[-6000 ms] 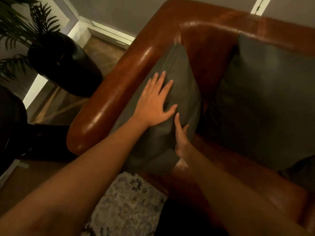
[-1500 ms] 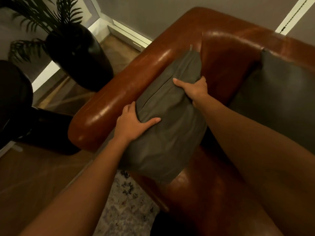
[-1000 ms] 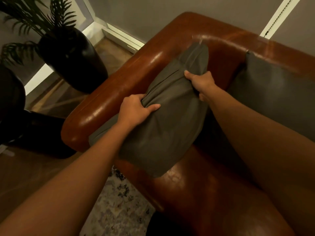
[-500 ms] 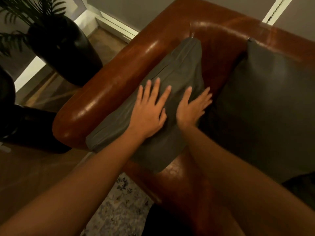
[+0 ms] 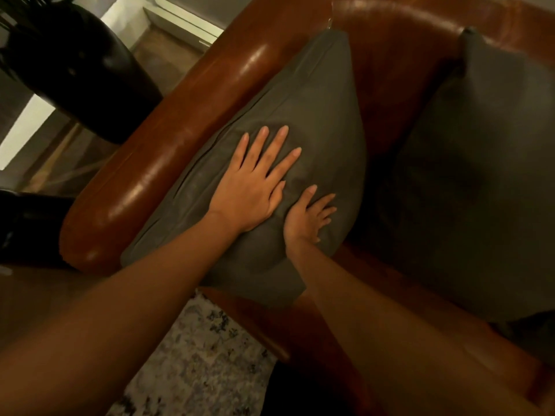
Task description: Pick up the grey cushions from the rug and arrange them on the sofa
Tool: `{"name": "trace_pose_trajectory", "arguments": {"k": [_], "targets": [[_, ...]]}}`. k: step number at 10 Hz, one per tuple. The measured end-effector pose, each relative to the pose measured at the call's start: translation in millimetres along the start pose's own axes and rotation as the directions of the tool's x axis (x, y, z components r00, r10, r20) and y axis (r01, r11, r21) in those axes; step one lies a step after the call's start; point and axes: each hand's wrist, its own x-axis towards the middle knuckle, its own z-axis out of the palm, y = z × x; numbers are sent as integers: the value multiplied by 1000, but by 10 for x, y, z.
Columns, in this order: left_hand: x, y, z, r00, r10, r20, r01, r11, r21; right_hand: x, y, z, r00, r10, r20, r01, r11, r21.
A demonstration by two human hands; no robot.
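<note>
A grey cushion (image 5: pixel 309 109) leans against the left armrest of the brown leather sofa (image 5: pixel 186 121). My left hand (image 5: pixel 255 181) lies flat on the cushion's face with straight, spread fingers. My right hand (image 5: pixel 309 217) presses flat on the same cushion just below and to the right, fingers straight. A second grey cushion (image 5: pixel 480 181) stands against the sofa back at the right, untouched. The patterned rug (image 5: pixel 192 361) shows at the bottom between my forearms.
A large black plant pot (image 5: pixel 81 67) stands on the wooden floor left of the armrest. Another dark object (image 5: pixel 27 229) sits low at the left edge. A white skirting board (image 5: pixel 180 22) runs along the wall behind.
A second ago both hands gripped the cushion's edges and lifted it. Now it rests against the armrest, and both hands lie flat on it, the right hand lower than before.
</note>
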Motion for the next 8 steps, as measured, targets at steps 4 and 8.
{"name": "trace_pose_trajectory", "arguments": {"k": [4,8], "targets": [[-3,123,-75,1000,-18,3,18,1000,-3,-58,42,-268,993,-83,85,83,997,2],[-143,456,-579,974,-87,211,104,992,-71,-430,242,-1369,937,-347,47,350,923,-157]]}}
